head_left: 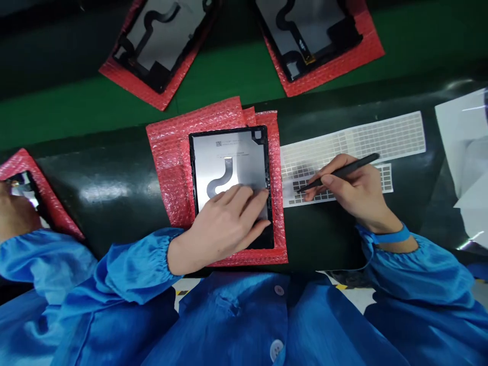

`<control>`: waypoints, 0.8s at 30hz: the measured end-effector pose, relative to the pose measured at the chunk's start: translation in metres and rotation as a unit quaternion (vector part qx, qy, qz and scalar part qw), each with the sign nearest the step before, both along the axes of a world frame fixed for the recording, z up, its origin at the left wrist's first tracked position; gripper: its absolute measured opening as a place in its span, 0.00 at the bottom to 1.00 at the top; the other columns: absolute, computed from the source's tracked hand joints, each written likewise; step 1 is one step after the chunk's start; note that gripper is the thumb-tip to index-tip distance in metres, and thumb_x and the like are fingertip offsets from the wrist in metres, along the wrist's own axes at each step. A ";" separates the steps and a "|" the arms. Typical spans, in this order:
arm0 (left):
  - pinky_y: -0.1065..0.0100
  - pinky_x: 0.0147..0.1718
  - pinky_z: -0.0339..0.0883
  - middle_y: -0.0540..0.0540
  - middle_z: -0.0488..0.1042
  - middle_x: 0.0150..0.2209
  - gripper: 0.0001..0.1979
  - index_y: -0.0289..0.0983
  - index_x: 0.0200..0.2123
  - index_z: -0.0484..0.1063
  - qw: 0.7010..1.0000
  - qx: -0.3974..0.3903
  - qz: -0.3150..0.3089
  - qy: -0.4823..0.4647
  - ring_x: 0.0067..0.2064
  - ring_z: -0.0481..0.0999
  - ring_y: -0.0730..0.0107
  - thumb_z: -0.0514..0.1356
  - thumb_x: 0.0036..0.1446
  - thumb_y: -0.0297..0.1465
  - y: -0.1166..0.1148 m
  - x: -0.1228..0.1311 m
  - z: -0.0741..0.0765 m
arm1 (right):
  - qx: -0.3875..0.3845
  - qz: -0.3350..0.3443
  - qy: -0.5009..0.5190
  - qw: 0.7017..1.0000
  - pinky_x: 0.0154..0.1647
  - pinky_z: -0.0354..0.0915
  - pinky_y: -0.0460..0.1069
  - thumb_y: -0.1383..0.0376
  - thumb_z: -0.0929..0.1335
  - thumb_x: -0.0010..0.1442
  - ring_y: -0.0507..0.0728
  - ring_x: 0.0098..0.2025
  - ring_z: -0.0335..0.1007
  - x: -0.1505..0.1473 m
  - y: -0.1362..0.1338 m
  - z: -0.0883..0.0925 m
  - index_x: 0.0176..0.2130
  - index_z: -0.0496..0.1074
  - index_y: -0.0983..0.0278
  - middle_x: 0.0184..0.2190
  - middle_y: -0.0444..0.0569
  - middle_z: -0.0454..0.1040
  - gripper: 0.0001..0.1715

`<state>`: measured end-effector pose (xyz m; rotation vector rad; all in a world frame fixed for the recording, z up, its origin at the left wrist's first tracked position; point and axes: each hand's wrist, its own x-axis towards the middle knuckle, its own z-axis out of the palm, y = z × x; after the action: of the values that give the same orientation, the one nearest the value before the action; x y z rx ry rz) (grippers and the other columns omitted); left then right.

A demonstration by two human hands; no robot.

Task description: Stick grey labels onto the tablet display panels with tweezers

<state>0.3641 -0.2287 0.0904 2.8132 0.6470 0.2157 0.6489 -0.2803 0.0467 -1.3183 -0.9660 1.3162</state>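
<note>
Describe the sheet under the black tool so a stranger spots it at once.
On the dark mat, look right of the panel on red bubble wrap. The sheet lies under the black tool in the right hand. Unlike the plain white paper farther right, it is gridded with tiny squares.

L hand: left hand (pixel 224 223) flat, fingers spread, on grey-backed rectangular display panel (pixel 229 152) w/ black frame
Under panel: red bubble-wrap sheet (pixel 171 147) on dark glossy bench top (pixel 107 188)
R hand: right hand (pixel 354 190) pinches slim black pen-like tool (pixel 343 170), tip on white gridded sticker sheet (pixel 381 137) (some cells dark)
Far left: co-worker's hand (pixel 13 213), blue sleeve
</note>
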 end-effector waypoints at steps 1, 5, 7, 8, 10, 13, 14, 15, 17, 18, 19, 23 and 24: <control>0.57 0.39 0.77 0.35 0.76 0.47 0.24 0.28 0.62 0.67 1.000 0.004 0.002 0.003 0.45 0.78 0.53 0.54 0.73 0.40 0.000 0.004 -0.003 | 0.015 -0.005 0.002 1.000 0.27 0.83 0.51 0.56 0.79 0.59 0.59 0.25 0.83 -0.003 0.005 0.001 0.35 0.77 0.62 0.28 0.47 0.83 0.14; 0.58 0.35 0.75 0.34 0.74 0.48 0.27 0.27 0.64 0.66 1.000 0.007 0.023 0.017 0.46 0.77 0.52 0.54 0.73 0.42 -0.002 0.012 -0.011 | 0.042 0.001 0.025 0.999 0.26 0.82 0.52 0.54 0.81 0.56 0.58 0.24 0.82 -0.022 0.033 -0.001 0.34 0.76 0.60 0.26 0.46 0.82 0.17; 0.58 0.35 0.75 0.34 0.74 0.48 0.28 0.27 0.65 0.65 0.999 0.004 0.026 0.019 0.46 0.76 0.51 0.54 0.72 0.42 -0.003 0.012 -0.013 | 0.047 0.012 0.038 0.998 0.26 0.82 0.52 0.53 0.81 0.55 0.58 0.23 0.81 -0.030 0.044 -0.005 0.34 0.76 0.60 0.25 0.46 0.81 0.19; 0.57 0.35 0.75 0.34 0.74 0.48 0.28 0.26 0.65 0.64 0.999 0.003 0.026 0.019 0.46 0.76 0.51 0.54 0.73 0.42 -0.003 0.012 -0.014 | 0.047 0.015 0.042 0.998 0.25 0.81 0.52 0.53 0.81 0.56 0.58 0.23 0.81 -0.033 0.048 -0.007 0.34 0.75 0.60 0.24 0.45 0.80 0.19; 0.57 0.36 0.75 0.33 0.74 0.47 0.29 0.25 0.66 0.64 1.000 0.001 0.027 0.015 0.46 0.76 0.51 0.53 0.73 0.42 -0.003 0.011 -0.014 | 0.044 0.018 0.047 0.998 0.25 0.81 0.51 0.53 0.80 0.57 0.57 0.23 0.80 -0.037 0.051 -0.011 0.34 0.74 0.60 0.24 0.44 0.80 0.18; 0.56 0.37 0.76 0.33 0.75 0.46 0.29 0.24 0.66 0.64 1.000 0.002 0.025 0.009 0.46 0.76 0.51 0.53 0.73 0.42 -0.003 0.011 -0.014 | 0.045 0.022 0.058 0.997 0.26 0.80 0.50 0.55 0.79 0.59 0.56 0.23 0.80 -0.038 0.050 -0.013 0.34 0.73 0.61 0.24 0.43 0.80 0.17; 0.57 0.38 0.75 0.33 0.75 0.46 0.29 0.24 0.66 0.64 1.000 0.001 0.024 0.008 0.46 0.76 0.51 0.54 0.73 0.42 -0.002 0.011 -0.014 | 0.051 0.027 0.065 0.996 0.26 0.80 0.50 0.56 0.79 0.60 0.56 0.24 0.81 -0.038 0.050 -0.013 0.35 0.74 0.62 0.25 0.44 0.81 0.16; 0.57 0.37 0.75 0.33 0.75 0.46 0.29 0.24 0.65 0.64 1.000 0.000 0.025 0.008 0.46 0.76 0.51 0.54 0.73 0.42 -0.002 0.011 -0.013 | 0.055 0.034 0.070 0.995 0.27 0.81 0.50 0.58 0.79 0.61 0.56 0.24 0.81 -0.037 0.049 -0.013 0.36 0.74 0.63 0.25 0.45 0.81 0.14; 0.58 0.37 0.75 0.34 0.75 0.46 0.29 0.24 0.65 0.65 1.000 -0.001 0.025 0.007 0.46 0.76 0.51 0.55 0.72 0.42 -0.002 0.012 -0.013 | 0.065 0.047 0.080 0.994 0.28 0.81 0.50 0.62 0.78 0.63 0.56 0.26 0.82 -0.036 0.049 -0.013 0.37 0.74 0.65 0.26 0.47 0.82 0.12; 0.58 0.36 0.74 0.34 0.74 0.45 0.30 0.24 0.65 0.65 1.000 -0.001 0.024 0.008 0.46 0.76 0.52 0.55 0.72 0.42 -0.001 0.012 -0.012 | 0.070 0.050 0.084 0.993 0.29 0.81 0.50 0.63 0.77 0.64 0.57 0.27 0.83 -0.036 0.050 -0.013 0.37 0.75 0.66 0.27 0.48 0.83 0.11; 0.59 0.36 0.74 0.35 0.74 0.45 0.30 0.24 0.65 0.66 1.000 0.001 0.023 0.008 0.45 0.76 0.52 0.56 0.72 0.42 -0.001 0.012 -0.012 | 0.075 0.050 0.087 0.992 0.29 0.81 0.50 0.64 0.77 0.64 0.57 0.27 0.83 -0.036 0.050 -0.013 0.37 0.75 0.66 0.27 0.48 0.83 0.10; 0.62 0.36 0.73 0.37 0.74 0.45 0.29 0.23 0.64 0.67 1.000 0.013 0.023 0.005 0.45 0.77 0.54 0.58 0.71 0.41 -0.001 0.012 -0.011 | 0.088 0.049 0.091 0.991 0.27 0.82 0.50 0.65 0.76 0.65 0.57 0.26 0.83 -0.035 0.051 -0.016 0.38 0.75 0.66 0.27 0.48 0.83 0.09; 0.62 0.36 0.73 0.37 0.74 0.45 0.29 0.23 0.64 0.67 1.000 0.015 0.023 0.005 0.45 0.77 0.55 0.58 0.71 0.41 -0.001 0.012 -0.011 | 0.089 0.049 0.093 0.990 0.27 0.82 0.49 0.65 0.76 0.65 0.57 0.26 0.83 -0.035 0.051 -0.017 0.38 0.75 0.66 0.27 0.48 0.83 0.08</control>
<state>0.3764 -0.2294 0.0792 2.8324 0.7162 0.2221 0.6142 -0.2294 0.0299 -1.0051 -1.0031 1.3668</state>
